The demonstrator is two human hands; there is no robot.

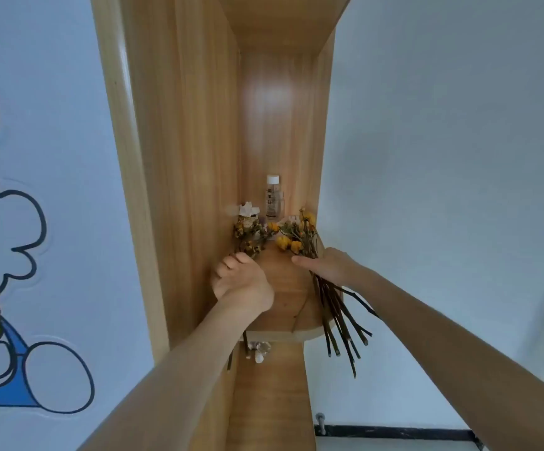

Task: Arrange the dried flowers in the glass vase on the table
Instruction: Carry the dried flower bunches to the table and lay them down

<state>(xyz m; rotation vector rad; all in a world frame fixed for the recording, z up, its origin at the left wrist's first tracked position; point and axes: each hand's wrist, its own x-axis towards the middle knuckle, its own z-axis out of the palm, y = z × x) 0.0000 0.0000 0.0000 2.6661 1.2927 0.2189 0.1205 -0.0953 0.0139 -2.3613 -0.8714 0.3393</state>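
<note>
While small shells [259, 349] lie on the lower board [270, 402] nearest the camera, the rounded shelf [283, 288] above sits in a wooden niche between white walls [443, 157], a cartoon sticker [10, 222] on the left one. Both arms reach up to it: the left hand [241, 281] has its grip curled round a small bunch of dried flowers [247, 237] by the left panel, the right hand [327, 265] is clamped on a bigger bunch [296, 236] whose stems jut past the shelf edge. Behind them stands a clear bottle [273, 196].

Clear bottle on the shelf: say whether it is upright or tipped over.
Upright. The clear bottle stands on the wooden shelf with its white cap on top.
</note>
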